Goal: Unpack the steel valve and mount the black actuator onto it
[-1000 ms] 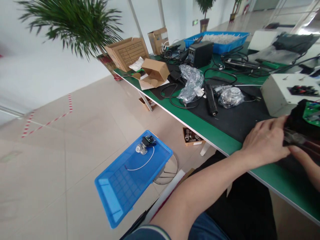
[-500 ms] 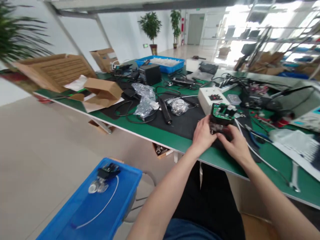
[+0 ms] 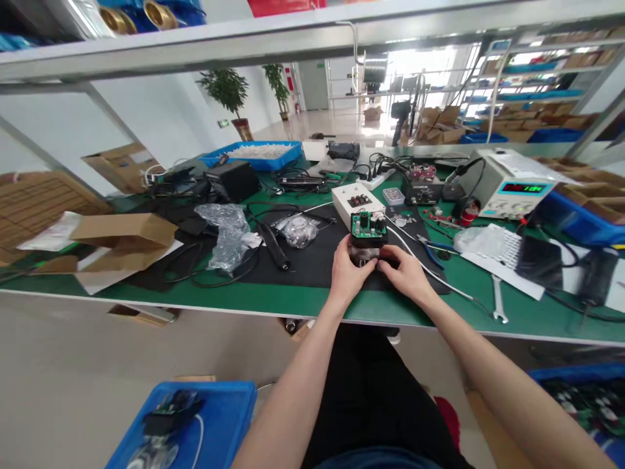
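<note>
While the left grip (image 3: 345, 277) wraps the left side of the dark base (image 3: 360, 254), the right grip (image 3: 405, 273) pinches its right side, and both thumbs come near each other in front. Above them sits the device's green board (image 3: 367, 225), facing up and uncovered; I think it is better to press only on the base, with even force, and to keep the fingertips off the small parts. The device is over the black mat (image 3: 317, 260), in front of the white box (image 3: 347, 198), so a little space from this box would be wise. To the right lie a white cable (image 3: 471, 298), pliers (image 3: 432, 254) and, near the edge of the worktop (image 3: 293, 301), a wrench (image 3: 498, 296).
</note>
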Available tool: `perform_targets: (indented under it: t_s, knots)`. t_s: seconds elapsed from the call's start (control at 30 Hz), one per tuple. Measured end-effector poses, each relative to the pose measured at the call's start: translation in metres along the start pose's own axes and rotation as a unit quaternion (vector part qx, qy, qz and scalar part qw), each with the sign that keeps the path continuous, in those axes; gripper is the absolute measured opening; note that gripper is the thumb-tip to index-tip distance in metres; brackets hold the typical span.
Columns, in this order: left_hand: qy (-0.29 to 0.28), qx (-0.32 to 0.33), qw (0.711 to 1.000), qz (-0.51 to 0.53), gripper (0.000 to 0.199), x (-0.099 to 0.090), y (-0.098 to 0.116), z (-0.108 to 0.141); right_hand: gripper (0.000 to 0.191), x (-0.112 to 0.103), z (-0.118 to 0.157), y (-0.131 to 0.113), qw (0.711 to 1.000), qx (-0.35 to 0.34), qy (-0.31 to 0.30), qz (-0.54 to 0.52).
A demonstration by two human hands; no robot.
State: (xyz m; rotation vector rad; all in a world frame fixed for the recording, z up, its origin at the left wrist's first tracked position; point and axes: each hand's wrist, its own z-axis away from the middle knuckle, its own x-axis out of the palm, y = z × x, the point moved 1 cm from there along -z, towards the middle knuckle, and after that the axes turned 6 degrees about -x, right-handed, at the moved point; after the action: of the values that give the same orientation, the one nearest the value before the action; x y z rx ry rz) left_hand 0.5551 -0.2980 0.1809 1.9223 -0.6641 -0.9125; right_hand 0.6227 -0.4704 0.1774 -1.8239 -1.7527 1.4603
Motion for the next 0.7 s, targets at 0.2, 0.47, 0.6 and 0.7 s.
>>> perform_targets:
  t_s: [0.2, 0.47, 0.6, 0.7]
  knots:
    - [0.008, -0.003, 1.000, -0.001, 0.070, -0.001, 0.001, 0.002, 0.039, 0.002, 0.002, 0.001, 1.000, 0.002, -0.011, 0.004]
    - [0.011, -0.006, 1.000, 0.006, 0.071, -0.001, 0.004, 0.001, 0.043, -0.001, 0.005, -0.004, 0.998, 0.000, -0.012, 0.065]
    - [0.026, -0.001, 1.000, -0.009, 0.071, -0.003, 0.014, 0.005, 0.039, -0.010, 0.013, -0.016, 0.997, 0.001, -0.022, 0.076]
    - [-0.018, 0.064, 0.998, 0.006, 0.050, -0.004, 0.018, 0.005, 0.035, -0.017, 0.023, -0.004, 0.995, 0.024, -0.004, 0.098]
